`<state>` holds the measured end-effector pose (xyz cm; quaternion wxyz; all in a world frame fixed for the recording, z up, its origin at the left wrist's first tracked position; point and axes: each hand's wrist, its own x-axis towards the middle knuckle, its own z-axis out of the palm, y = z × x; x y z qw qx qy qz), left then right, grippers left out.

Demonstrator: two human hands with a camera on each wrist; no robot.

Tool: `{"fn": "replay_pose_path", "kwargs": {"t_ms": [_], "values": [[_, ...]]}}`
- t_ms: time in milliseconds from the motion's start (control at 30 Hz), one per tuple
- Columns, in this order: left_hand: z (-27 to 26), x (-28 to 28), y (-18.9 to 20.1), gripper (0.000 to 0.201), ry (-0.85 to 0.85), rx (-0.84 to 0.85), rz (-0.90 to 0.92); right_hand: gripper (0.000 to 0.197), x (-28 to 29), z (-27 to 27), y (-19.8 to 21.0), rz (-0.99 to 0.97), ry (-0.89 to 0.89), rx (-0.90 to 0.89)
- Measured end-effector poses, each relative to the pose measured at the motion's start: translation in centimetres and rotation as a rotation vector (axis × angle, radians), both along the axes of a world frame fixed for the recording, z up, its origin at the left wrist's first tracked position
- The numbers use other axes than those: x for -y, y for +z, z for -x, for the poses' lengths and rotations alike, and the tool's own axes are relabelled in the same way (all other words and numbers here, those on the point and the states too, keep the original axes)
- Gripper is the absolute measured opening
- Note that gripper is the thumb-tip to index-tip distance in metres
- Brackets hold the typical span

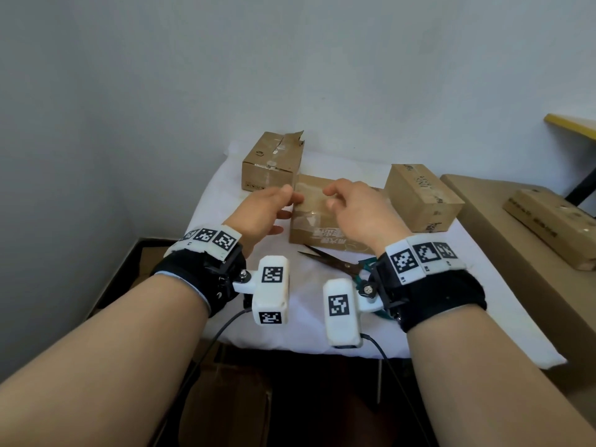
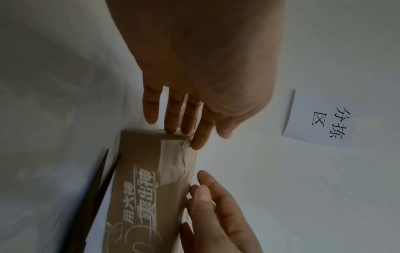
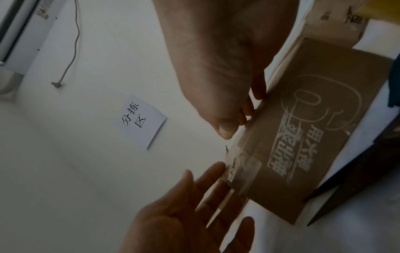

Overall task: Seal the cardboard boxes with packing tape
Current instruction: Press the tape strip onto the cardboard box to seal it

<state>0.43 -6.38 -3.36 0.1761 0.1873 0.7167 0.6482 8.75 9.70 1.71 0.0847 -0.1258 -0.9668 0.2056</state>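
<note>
At table centre, flat brown printed cardboard box [image 1: 317, 217], long axis left-right, clear tape strip [image 2: 175, 160] over its left end. Left hand [image 1: 264, 211] nearer, fingers relaxed; right hand [image 1: 358, 211] loose-fingered on top.

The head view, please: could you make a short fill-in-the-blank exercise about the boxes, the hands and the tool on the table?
1. On the white-covered table stand ____ cardboard boxes.
2. Both hands, the left hand and the right hand, are at the ____ box.
3. The tool lying just in front of that box is a pair of ____.
4. The back left box has a torn flap that stands ____.

Missing words: three; middle; scissors; up
</note>
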Motion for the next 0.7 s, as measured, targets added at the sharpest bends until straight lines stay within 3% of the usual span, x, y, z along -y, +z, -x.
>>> {"fn": "replay_pose_path", "kwargs": {"t_ms": [267,700], "values": [[0.7,-1.3,-0.3,0.021,0.132,-0.241,-0.103,0.023,0.4,0.6,-0.4,-0.004,0.014,-0.035],[2.4,-2.5,-1.0,0.025,0.063,-0.239,-0.059,0.011,0.5,2.4,-2.0,0.124,-0.089,-0.072]]}}
